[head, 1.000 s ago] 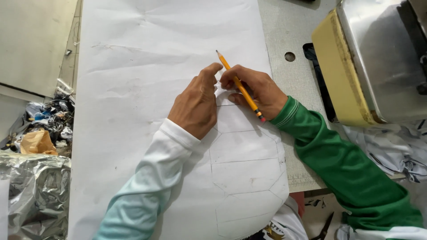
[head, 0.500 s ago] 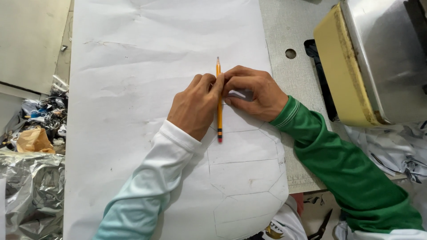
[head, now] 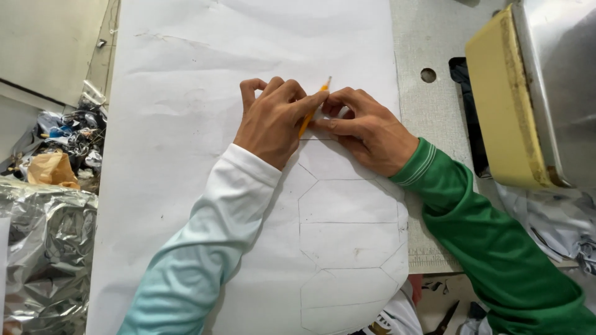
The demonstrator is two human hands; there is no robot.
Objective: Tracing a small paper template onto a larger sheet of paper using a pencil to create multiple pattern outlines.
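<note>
pencil: yellow pencil [head: 312, 110], mid-frame, tip toward the top
left hand: my left hand [head: 271, 121], fingers curled round it
right hand: my right hand [head: 365, 129] pinches it too
paper: white sheet [head: 186, 124] underneath, pencilled outlines toward bottom
machine: sewing machine [head: 534, 93], upper right

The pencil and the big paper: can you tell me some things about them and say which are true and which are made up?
1. The pencil is yellow-orange. True.
2. The pencil lies alone on the table, far from both hands. False: it sits between the left hand and the right hand, which meet over it.
3. The white paper has lines drawn on it. True: angled shapes are outlined near its lower end.
4. Both sleeves are green. False: the right sleeve is green, the left sleeve is white and pale blue.
5. Crumpled silver foil lies left of the paper. True.
</note>
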